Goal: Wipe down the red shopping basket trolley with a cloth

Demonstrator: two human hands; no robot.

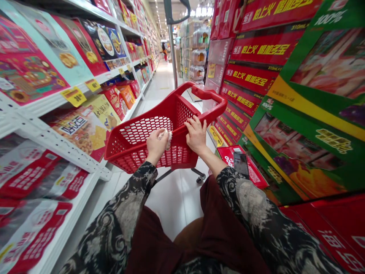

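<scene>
A red plastic shopping basket on wheels (134, 140) stands tilted in the aisle in front of me. My left hand (156, 144) is closed round a small white cloth (168, 137) and presses it against the basket's near rim. To the right of it, my right hand (196, 134) grips the same rim with fingers curled over the edge. The basket's red handle (209, 95) arches up behind my hands. Both my arms wear dark patterned sleeves.
White shelves (54, 144) with snack boxes line the left side. Stacked red and green drink cartons (285, 114) fill the right. A phone (241, 163) lies on a red carton near my right arm. A grey pole (172, 53) rises behind the basket.
</scene>
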